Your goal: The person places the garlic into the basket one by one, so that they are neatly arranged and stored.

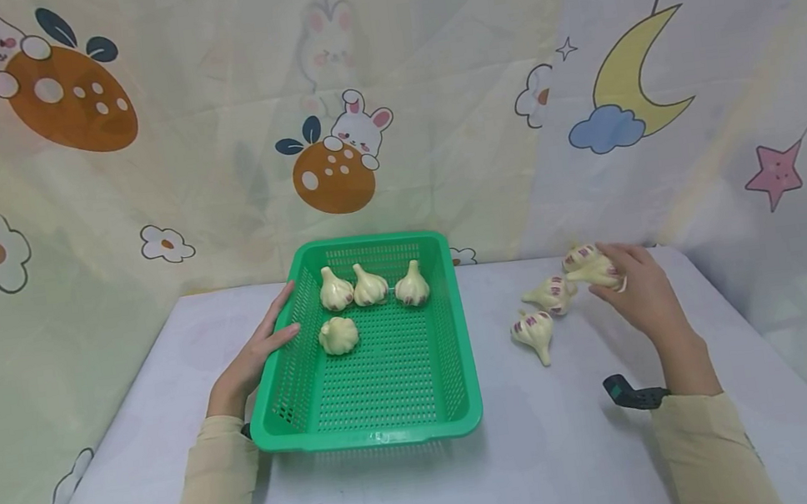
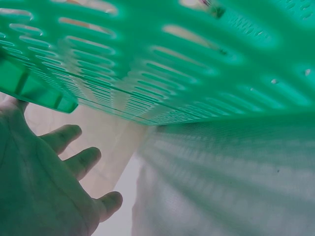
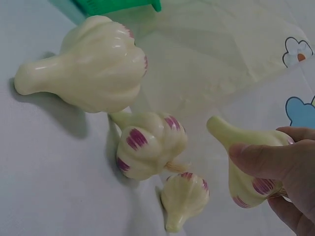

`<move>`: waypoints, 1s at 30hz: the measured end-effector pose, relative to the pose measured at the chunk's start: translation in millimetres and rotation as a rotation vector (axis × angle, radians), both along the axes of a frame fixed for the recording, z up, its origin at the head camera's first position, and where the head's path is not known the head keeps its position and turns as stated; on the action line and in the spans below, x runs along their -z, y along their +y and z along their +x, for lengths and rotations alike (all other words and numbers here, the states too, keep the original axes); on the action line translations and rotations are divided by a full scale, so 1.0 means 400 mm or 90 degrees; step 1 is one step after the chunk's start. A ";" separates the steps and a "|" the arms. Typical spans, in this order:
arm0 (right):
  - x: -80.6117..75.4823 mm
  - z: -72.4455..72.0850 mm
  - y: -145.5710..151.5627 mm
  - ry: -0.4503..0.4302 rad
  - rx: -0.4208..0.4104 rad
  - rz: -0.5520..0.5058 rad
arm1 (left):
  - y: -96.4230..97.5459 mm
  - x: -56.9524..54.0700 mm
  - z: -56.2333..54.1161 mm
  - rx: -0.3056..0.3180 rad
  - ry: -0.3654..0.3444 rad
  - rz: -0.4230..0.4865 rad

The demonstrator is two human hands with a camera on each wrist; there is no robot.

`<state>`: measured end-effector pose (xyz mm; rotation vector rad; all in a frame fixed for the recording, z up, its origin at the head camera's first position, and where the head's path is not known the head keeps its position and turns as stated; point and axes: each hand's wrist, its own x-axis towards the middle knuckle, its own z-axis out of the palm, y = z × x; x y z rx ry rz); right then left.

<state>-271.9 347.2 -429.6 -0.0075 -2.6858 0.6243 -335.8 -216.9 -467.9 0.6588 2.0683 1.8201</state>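
My right hand (image 1: 641, 290) pinches a garlic bulb (image 3: 243, 179) between thumb and fingers at the right of the table. Three more purple-streaked bulbs are near it: one close (image 3: 93, 66), one in the middle (image 3: 150, 142) and one far (image 3: 186, 199). The held bulb partly covers the far one in the head view. A green basket (image 1: 462, 421) stands left of them with several garlic bulbs inside, including a rounder one (image 1: 339, 336). At its left side, my left hand (image 1: 258, 358) rests on the rim, with straight, spread fingers (image 2: 83, 162) showing outside the wall.
A white-covered table (image 1: 549, 453) lies under everything. Behind it hangs a cloth (image 1: 221, 123) printed with rabbits, flowers and a moon. A dark wrist device (image 1: 634, 393) is strapped at the right wrist.
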 end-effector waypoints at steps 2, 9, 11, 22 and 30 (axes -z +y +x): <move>-0.004 0.001 -0.003 0.001 0.001 0.002 | 0.000 0.001 0.000 0.000 -0.002 0.001; -0.021 0.009 -0.019 0.005 -0.004 0.006 | 0.003 -0.002 0.003 -0.002 -0.001 0.000; -0.024 0.010 -0.023 0.006 -0.003 0.008 | 0.003 -0.002 0.003 -0.002 -0.002 0.000; -0.028 0.008 -0.047 0.000 0.000 -0.001 | -0.002 0.004 0.000 -0.004 -0.001 -0.002; -0.040 0.016 -0.065 0.035 -0.022 0.009 | -0.002 0.006 -0.002 0.000 0.000 -0.001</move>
